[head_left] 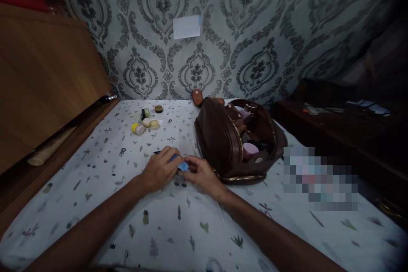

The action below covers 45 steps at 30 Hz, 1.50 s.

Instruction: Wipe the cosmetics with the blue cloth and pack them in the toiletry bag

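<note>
Near the middle of the printed white cloth point(165, 225), my left hand point(161, 169) and my right hand point(202, 174) meet around a small blue item point(182, 166). Fingers of both hands are closed on it and cover much of it, so its kind cannot be made out. Just right of my right hand stands a brown leather bag point(216, 136), unzipped at the top. Inside it show a pink round lid point(250, 148) and a clear-topped bottle point(250, 109). Beyond my left hand lie several small jars, among them a yellow one point(137, 128) and a dark-lidded one point(158, 109).
A wooden cabinet point(47, 76) borders the left side. Patterned wallpaper point(197, 63) rises behind, with a white card point(186, 27) on it. Dark furniture point(331, 127) stands at the right. A pixelated patch point(318, 178) hides something on the cloth.
</note>
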Each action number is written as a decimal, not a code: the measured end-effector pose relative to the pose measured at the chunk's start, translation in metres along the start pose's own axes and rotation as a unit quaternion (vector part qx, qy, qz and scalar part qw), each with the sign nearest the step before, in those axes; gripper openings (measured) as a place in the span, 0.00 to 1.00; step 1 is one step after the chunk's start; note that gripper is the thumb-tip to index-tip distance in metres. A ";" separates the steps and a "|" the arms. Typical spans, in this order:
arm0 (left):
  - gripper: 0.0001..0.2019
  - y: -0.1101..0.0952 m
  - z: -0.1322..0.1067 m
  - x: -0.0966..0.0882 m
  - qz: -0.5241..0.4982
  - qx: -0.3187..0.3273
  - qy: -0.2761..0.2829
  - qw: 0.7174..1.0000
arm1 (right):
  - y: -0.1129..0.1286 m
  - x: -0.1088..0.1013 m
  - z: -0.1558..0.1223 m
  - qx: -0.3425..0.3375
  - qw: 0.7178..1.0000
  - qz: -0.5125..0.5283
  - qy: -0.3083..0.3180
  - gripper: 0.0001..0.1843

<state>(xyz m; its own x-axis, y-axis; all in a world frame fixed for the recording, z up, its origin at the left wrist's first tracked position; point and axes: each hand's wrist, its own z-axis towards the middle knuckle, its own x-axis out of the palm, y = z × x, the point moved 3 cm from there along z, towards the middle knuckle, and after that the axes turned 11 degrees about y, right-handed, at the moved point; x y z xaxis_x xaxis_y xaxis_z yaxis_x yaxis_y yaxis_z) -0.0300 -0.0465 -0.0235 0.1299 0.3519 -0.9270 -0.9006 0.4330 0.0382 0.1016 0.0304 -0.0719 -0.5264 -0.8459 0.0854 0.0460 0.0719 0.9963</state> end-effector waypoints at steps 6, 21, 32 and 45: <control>0.12 0.048 -0.008 0.005 -0.018 -0.142 0.070 0.987 | -0.001 -0.004 -0.001 -0.026 0.997 -0.067 -0.037 0.17; 0.13 0.016 0.000 -0.001 -0.060 -0.053 0.053 0.995 | 0.001 -0.003 -0.005 -0.102 0.977 -0.173 -0.073 0.04; 0.22 0.064 -0.011 -0.001 0.017 -0.189 0.113 0.975 | 0.015 0.004 -0.014 -0.136 0.955 -0.250 -0.087 0.01; 0.20 0.035 -0.001 -0.019 -0.021 -0.004 0.186 0.982 | 0.025 0.011 -0.023 -0.222 0.917 -0.324 -0.064 0.04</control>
<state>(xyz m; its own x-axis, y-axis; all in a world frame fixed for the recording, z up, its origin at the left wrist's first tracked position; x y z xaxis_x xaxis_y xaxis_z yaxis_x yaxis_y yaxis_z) -0.0643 -0.0391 -0.0055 0.0074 0.0067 -1.0000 -0.9010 0.4339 -0.0038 0.1163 0.0113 -0.0463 -0.6599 -0.5642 -0.4961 0.0154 -0.6704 0.7418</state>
